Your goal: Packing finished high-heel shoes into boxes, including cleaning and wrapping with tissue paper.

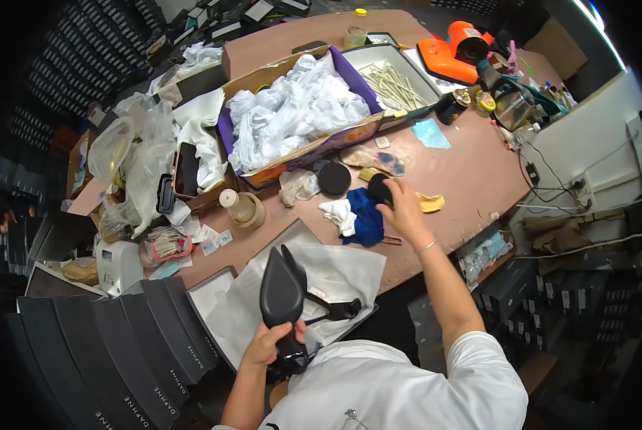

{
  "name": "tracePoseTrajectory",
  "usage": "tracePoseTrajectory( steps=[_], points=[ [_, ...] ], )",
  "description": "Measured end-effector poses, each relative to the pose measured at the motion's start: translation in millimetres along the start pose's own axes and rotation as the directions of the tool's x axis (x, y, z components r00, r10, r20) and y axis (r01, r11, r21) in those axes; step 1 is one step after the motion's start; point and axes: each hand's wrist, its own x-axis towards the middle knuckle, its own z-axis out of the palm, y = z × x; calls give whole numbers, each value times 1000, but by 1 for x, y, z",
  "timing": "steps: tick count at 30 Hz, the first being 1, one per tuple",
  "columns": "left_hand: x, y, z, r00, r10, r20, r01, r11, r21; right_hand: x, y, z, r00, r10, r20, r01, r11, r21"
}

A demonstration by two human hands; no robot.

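My left hand (269, 345) is closed around a black pointed shoe (281, 287), its smooth sole turned up. Beneath it, an open shoebox lined with white tissue paper (353, 266) holds a second black shoe (346, 309) with a strap. My right hand (405, 211) reaches over the table, its fingers closed on a round black object (380, 188) whose kind I cannot make out. Just below that object lies a crumpled blue cloth (365, 218), with a white cloth (339, 215) beside it. A yellow cloth (430, 203) lies right of my hand.
A purple-edged carton (367, 127) full of white tissue stands behind, next to a tray of thin sticks (392, 86). A bottle (238, 206) sits left of a round black disc (333, 178). Dark shoeboxes (127, 351) line the left; an orange device (453, 54) stands far right.
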Motion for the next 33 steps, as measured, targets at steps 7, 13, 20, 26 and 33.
tracePoseTrajectory(
  steps=[7,13,20,26,33],
  points=[
    [38,2,35,1000,-1,-24,1,1000,-22,36,49,58,977,-156,-144,161,987,21],
    [47,-5,43,997,58,-42,-52,990,128,66,13,130,933,-332,139,355,910,-212],
    [25,-12,31,980,147,-135,-134,986,101,2,-137,12,894,-424,147,234,719,654],
    [-8,-40,31,977,85,-195,-19,949,315,-77,-188,43,879,-464,107,349,780,519],
    [-41,-51,11,977,110,-184,-34,927,373,-120,-230,14,805,-541,246,398,798,452]
  ],
)
